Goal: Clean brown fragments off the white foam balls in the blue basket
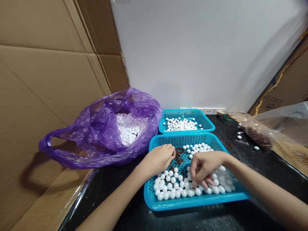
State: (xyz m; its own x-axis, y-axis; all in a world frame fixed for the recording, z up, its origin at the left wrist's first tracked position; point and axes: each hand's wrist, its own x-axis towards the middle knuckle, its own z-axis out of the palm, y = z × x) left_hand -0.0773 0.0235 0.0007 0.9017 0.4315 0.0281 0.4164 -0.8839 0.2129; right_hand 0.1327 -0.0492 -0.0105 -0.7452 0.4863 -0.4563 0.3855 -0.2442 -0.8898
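A near blue basket (150,195) on a black table holds many white balls (173,189) and a patch of dark red-brown bits (178,156). My left hand (159,159) rests in its left part with the fingers curled at the brown bits; what it holds, if anything, is hidden. My right hand (204,166) hangs over the white balls, fingers bent down and pinching among them. A far blue basket (207,123) behind holds only white balls.
A purple plastic bag (96,138) full of white balls lies at the left. Cardboard sheets (48,80) lean on the left wall. A clear bag (264,134) with brown bits lies at the right, with a few stray balls (256,148) on the black table (115,183).
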